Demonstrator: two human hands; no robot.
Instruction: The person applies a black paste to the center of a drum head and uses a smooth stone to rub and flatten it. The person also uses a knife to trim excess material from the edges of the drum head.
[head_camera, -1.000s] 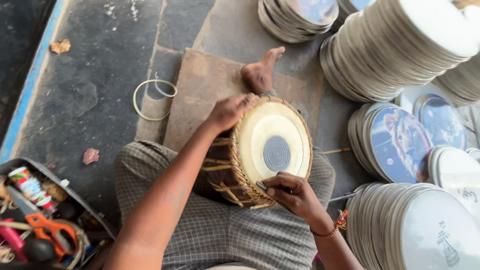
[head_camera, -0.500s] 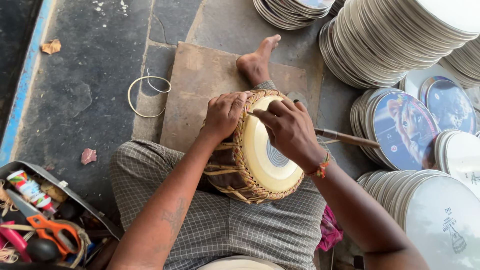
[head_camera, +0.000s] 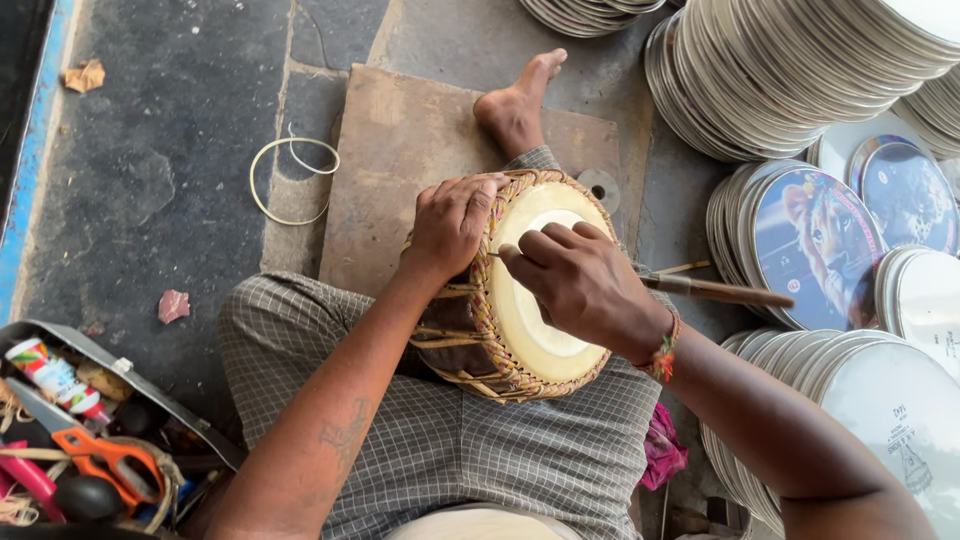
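Observation:
A small drum (head_camera: 540, 335) with a cream skin head and woven lacing around its rim lies on its side on my lap. My left hand (head_camera: 450, 225) grips the drum's upper rim, fingers curled over the lacing. My right hand (head_camera: 580, 285) is closed in a fist over the drum head, around a wood-handled tool (head_camera: 730, 292). The handle sticks out to the right past my wrist, and a thin tip shows at the rim near my left fingers. My bare foot (head_camera: 515, 105) rests on a brown board (head_camera: 400, 160) beyond the drum.
Tall stacks of round white discs (head_camera: 790, 70) crowd the right side, one printed with a lion (head_camera: 820, 235). An open toolbox (head_camera: 150, 400) with orange-handled pliers (head_camera: 100, 455) sits at the lower left. Wire loops (head_camera: 290, 175) lie on the stone floor, and a pink cloth (head_camera: 662, 450) lies by my right thigh.
My right hand moved from the drum's lower edge up across the head and now grips the tool there. The drum tilted further onto its side. My left hand stayed on the rim.

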